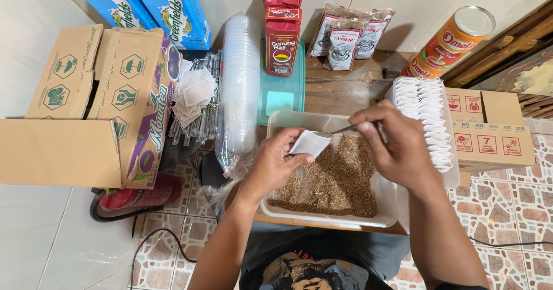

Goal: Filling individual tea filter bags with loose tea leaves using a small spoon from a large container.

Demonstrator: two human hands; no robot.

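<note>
Left hand [276,163]: fingers curled, pinching a small white filter bag [310,143] by its edge, mouth turned toward 3 o'clock so the spoon can reach in.
Right hand [394,146]: closed around a thin metal spoon [345,129], its tip at the bag's mouth.
Tub [276,123]: clear plastic, directly under both hands, so spilled loose tea [334,180] falls back in.
Filled bags [429,117]: rowed in a white tray at 3 o'clock, near the right hand.
Empty bags [193,94]: heaped at 10 o'clock, beside stacked plastic lids [239,82].
</note>
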